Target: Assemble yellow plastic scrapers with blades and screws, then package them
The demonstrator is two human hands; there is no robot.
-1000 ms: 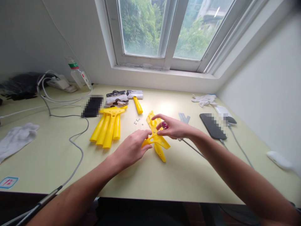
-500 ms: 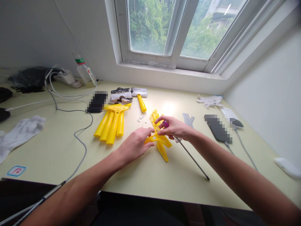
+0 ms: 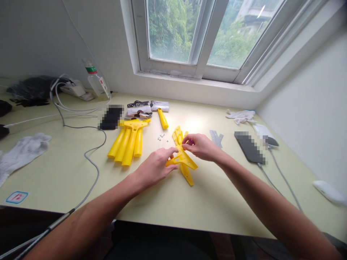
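1. The held piece (image 3: pixel 189 161), a yellow tool with a wide head, is at the near middle of the pale surface (image 3: pixel 217 202); it is the landmark here.
2. The left hand (image 3: pixel 157 164) comes in from the left of the held piece. Its grip is clamped on the narrow part, thumb below and fingers above.
3. The right hand (image 3: pixel 203 146) comes in from the right, its fingertips at the head of the held piece. Its grip is closed around a purple handle (image 3: pixel 191 142), mostly hidden by the fingers; whether the fingertips pinch anything small, I cannot tell.
4. More yellow parts (image 3: pixel 187 176) lie beneath the held piece and stick out beyond its far and near sides.
5. Small nuts (image 3: pixel 161 136) lie loosely grouped, beyond the held piece and to its left.
6. Farther left of it is a stack (image 3: pixel 127 146) of yellow tools, handles pointing nearer the viewer.
7. Beyond the held piece, to the left, a yellow tube (image 3: pixel 163 118) lies by printed packets (image 3: pixel 138 109).
8. To the right of it lie grey blades (image 3: pixel 216 139), then a dark phone (image 3: pixel 249 147). Pale gloves (image 3: pixel 240 116) lie beyond it, also to the right.
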